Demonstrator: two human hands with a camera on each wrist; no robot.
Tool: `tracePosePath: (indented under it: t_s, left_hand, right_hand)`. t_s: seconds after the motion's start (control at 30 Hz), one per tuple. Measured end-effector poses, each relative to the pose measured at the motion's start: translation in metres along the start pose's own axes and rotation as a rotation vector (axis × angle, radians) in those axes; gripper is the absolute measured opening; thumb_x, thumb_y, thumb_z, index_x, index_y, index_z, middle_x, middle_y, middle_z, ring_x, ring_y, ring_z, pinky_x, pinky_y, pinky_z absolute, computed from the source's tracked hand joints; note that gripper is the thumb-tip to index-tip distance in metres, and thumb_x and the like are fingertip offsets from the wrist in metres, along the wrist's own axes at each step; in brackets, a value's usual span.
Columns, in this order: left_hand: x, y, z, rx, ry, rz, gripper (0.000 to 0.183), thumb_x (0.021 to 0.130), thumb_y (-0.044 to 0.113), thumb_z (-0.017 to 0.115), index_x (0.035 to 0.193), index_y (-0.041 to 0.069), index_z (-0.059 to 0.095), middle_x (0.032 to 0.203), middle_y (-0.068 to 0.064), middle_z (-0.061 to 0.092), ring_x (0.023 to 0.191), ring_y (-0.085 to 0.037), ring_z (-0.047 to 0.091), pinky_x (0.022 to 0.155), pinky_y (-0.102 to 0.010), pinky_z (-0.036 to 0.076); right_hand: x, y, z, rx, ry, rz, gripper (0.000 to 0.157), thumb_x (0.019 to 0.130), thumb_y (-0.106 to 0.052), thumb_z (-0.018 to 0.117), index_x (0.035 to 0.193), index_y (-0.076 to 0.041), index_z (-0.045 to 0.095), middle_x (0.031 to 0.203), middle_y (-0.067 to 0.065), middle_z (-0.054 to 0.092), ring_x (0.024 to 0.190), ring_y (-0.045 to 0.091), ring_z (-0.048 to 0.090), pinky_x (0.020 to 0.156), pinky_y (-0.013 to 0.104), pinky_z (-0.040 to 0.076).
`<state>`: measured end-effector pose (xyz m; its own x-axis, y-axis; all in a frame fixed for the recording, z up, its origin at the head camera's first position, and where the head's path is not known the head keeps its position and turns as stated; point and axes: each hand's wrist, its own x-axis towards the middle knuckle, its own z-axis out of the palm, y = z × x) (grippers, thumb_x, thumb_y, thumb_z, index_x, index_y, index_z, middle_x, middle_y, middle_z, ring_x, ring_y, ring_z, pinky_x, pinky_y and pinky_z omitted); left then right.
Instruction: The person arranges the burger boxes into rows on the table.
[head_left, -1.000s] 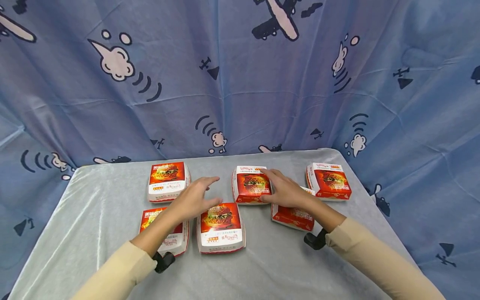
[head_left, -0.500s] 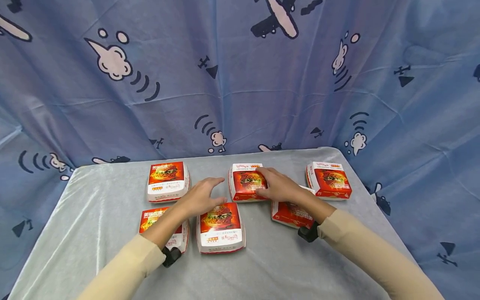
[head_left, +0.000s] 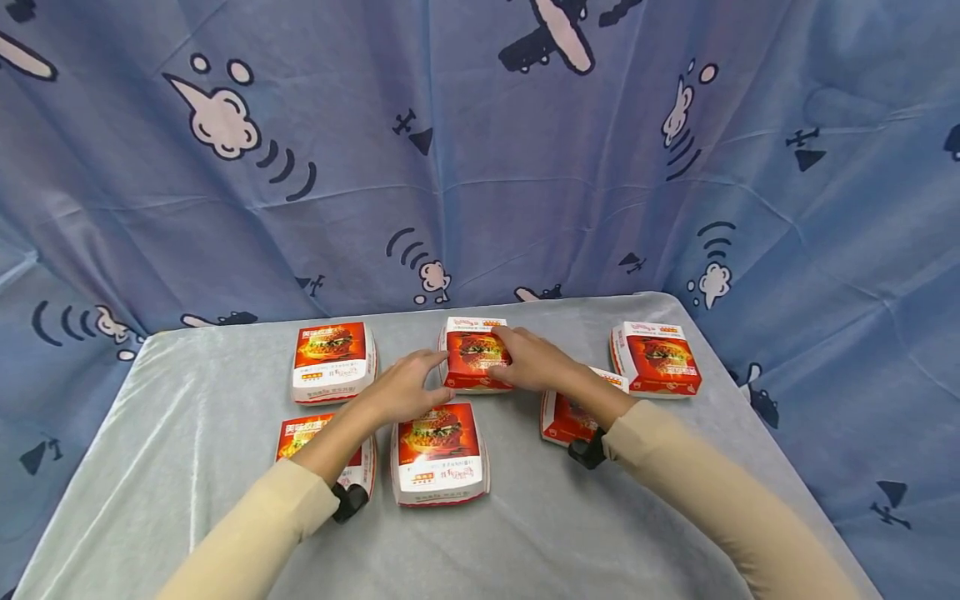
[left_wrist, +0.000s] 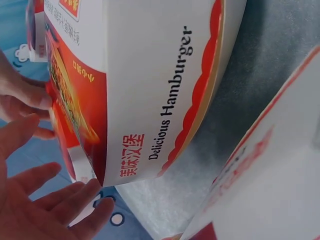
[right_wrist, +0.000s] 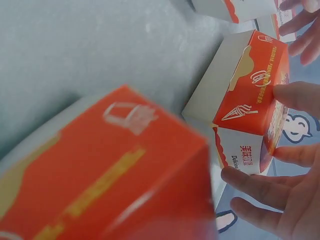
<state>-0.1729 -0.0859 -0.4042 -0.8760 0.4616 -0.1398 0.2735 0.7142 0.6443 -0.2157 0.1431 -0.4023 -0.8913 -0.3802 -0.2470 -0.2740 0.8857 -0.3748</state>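
A red-and-white hamburger box (head_left: 474, 354) stands in the back row at the middle of the table. My right hand (head_left: 536, 362) touches its right side, thumb at the near edge and fingers spread along the side, as the right wrist view shows. Across from it, my left hand (head_left: 407, 390) has index finger and thumb right at the box's left edge, fingers spread and holding nothing. Below the left hand lies a second hamburger box (head_left: 438, 458), filling much of the left wrist view with its printed side (left_wrist: 150, 100).
More hamburger boxes lie at the back left (head_left: 333, 362), front left (head_left: 300, 433) and back right (head_left: 660, 358). Another hamburger box (head_left: 562, 421) sits under my right forearm. A grey cloth covers the table (head_left: 540, 533), and a blue patterned curtain (head_left: 480, 150) hangs behind.
The middle back box has slid left and slightly away, with my right hand moving along with it. My left hand has shifted a little right, so its fingertips now meet the box's left edge.
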Motion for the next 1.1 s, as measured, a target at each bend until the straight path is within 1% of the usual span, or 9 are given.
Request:
tracePosePath:
  t_s: [0.2, 0.47, 0.6, 0.77, 0.9, 1.0, 1.1]
  left_hand:
    - [0.003, 0.001, 0.000, 0.014, -0.034, -0.050, 0.066, 0.095, 0.030, 0.067, 0.151, 0.004, 0.042, 0.155, -0.025, 0.034, 0.142, -0.040, 0.034, 0.113, -0.054, 0.030]
    - [0.002, -0.001, 0.001, 0.060, -0.044, -0.069, 0.064, 0.096, 0.032, 0.065, 0.151, 0.008, 0.043, 0.154, -0.026, 0.035, 0.140, -0.039, 0.038, 0.112, -0.054, 0.032]
    - [0.000, -0.002, -0.001, 0.062, -0.039, -0.091, 0.065, 0.096, 0.033, 0.065, 0.151, 0.009, 0.043, 0.155, -0.025, 0.033, 0.141, -0.039, 0.036, 0.112, -0.056, 0.032]
    - [-0.002, -0.003, -0.004, 0.077, -0.033, -0.107, 0.066, 0.096, 0.036, 0.064, 0.152, 0.009, 0.042, 0.156, -0.023, 0.033, 0.142, -0.040, 0.034, 0.112, -0.057, 0.030]
    - [-0.001, -0.004, -0.005, 0.083, -0.032, -0.107, 0.066, 0.096, 0.036, 0.064, 0.151, 0.008, 0.042, 0.155, -0.023, 0.035, 0.142, -0.039, 0.034, 0.112, -0.057, 0.030]
    - [0.000, -0.005, -0.006, 0.078, -0.033, -0.107, 0.066, 0.096, 0.035, 0.064, 0.151, 0.007, 0.042, 0.154, -0.023, 0.037, 0.142, -0.038, 0.035, 0.112, -0.055, 0.031]
    - [0.000, -0.005, -0.006, 0.075, -0.028, -0.116, 0.066, 0.096, 0.035, 0.065, 0.151, 0.006, 0.042, 0.153, -0.022, 0.039, 0.140, -0.038, 0.038, 0.111, -0.055, 0.033]
  right_hand:
    - [0.006, -0.011, 0.003, -0.008, 0.003, 0.011, 0.073, 0.092, -0.035, 0.068, 0.151, -0.003, 0.038, 0.138, 0.023, 0.052, 0.120, 0.033, 0.055, 0.100, 0.051, 0.045]
    - [0.010, -0.018, 0.006, 0.000, 0.003, 0.025, 0.072, 0.093, -0.037, 0.068, 0.151, -0.007, 0.038, 0.138, 0.022, 0.051, 0.117, 0.035, 0.056, 0.098, 0.054, 0.046]
    - [0.011, -0.018, 0.004, 0.007, 0.004, 0.018, 0.071, 0.094, -0.037, 0.067, 0.152, -0.009, 0.038, 0.140, 0.022, 0.049, 0.119, 0.035, 0.055, 0.098, 0.054, 0.046]
    - [0.013, -0.017, -0.002, 0.014, 0.024, -0.004, 0.065, 0.097, -0.029, 0.061, 0.153, -0.008, 0.036, 0.148, 0.023, 0.043, 0.131, 0.037, 0.048, 0.104, 0.057, 0.041]
    - [0.014, -0.014, -0.006, 0.019, 0.028, -0.057, 0.061, 0.098, -0.021, 0.057, 0.153, -0.007, 0.035, 0.152, 0.023, 0.038, 0.138, 0.039, 0.040, 0.107, 0.059, 0.036]
    - [0.016, -0.013, -0.007, 0.017, 0.014, -0.089, 0.058, 0.099, -0.016, 0.056, 0.153, -0.006, 0.036, 0.152, 0.023, 0.038, 0.139, 0.039, 0.039, 0.109, 0.058, 0.035]
    - [0.018, -0.012, -0.006, 0.014, -0.001, -0.100, 0.056, 0.100, -0.013, 0.054, 0.153, -0.007, 0.037, 0.150, 0.023, 0.040, 0.138, 0.038, 0.040, 0.109, 0.058, 0.035]
